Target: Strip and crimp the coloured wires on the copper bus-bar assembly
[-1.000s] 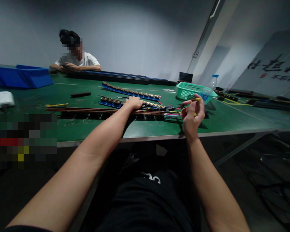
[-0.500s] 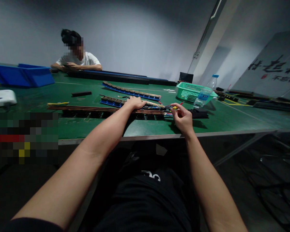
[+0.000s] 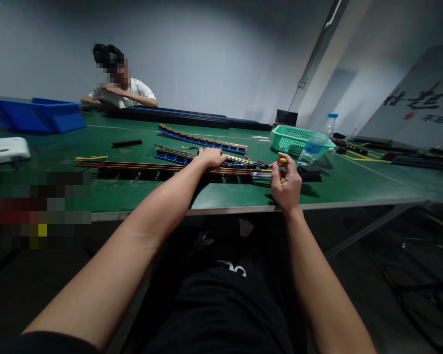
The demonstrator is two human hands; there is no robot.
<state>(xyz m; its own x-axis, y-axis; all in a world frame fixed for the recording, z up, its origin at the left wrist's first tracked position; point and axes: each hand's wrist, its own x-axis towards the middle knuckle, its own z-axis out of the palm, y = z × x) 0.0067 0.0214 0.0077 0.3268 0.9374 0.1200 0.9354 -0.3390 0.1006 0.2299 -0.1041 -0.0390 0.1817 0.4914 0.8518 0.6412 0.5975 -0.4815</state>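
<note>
My right hand [image 3: 287,184] is closed around yellow-handled pliers [image 3: 282,161], with a handle showing above and below the fingers; their jaws are hard to make out. Beside it, thin coloured wires [image 3: 262,174] come out at the right end of a long black rail [image 3: 151,167] with copper-coloured bars. My left hand [image 3: 209,158] lies across a shorter blue-based strip [image 3: 173,156] with brassy bars, just behind the long rail. Its fingers curl down over the strip, and their tips are hidden. Another blue-based strip [image 3: 203,139] lies farther back.
A green basket [image 3: 286,140] and a water bottle [image 3: 313,145] stand to the right. Blue bins [image 3: 46,115] and a white device [image 3: 5,150] are at left. Across the green table a person [image 3: 133,93] sits behind long black rails [image 3: 177,117].
My right hand has moved slightly right, and two yellow handles now show in it. My left hand stays on the strip, fingers more curled. The person opposite has raised a hand.
</note>
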